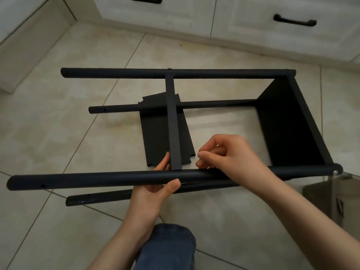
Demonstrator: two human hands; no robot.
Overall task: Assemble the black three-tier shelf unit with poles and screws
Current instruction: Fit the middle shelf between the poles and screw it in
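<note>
I am looking down past a knee (pixel 167 248) in blue denim at the very bottom of my feed, and just beyond it the black shelf unit (pixel 224 73) is lying on its side on the tiled floor (pixel 58 123). Its long axis is running left to right, with the free pole ends pointing left and the end shelf (pixel 286 129) standing upright at the right. The near upper pole (pixel 87 179) is crossing the view in front of the hands. The near lower pole (pixel 101 197) is lying below it, and the far upper pole (pixel 116 73) and far lower pole (pixel 120 108) are running parallel behind. The middle shelf (pixel 173 123) is showing edge-on as a narrow strip spanning from the far upper pole to the near one. The left hand (pixel 153 190) is gripping the near upper pole from below, thumb curling over its front and fingers reaching up behind, beside the middle shelf's lower end. The right hand (pixel 229 152) is hovering just right of that joint, thumb and forefinger pinching together and the other fingers curled; I cannot tell whether anything is between them. A loose shelf panel (pixel 155 137) is lying flat on the floor inside the frame. White cabinets (pixel 175 16) with black handles (pixel 294 21) are lining the far wall.
</note>
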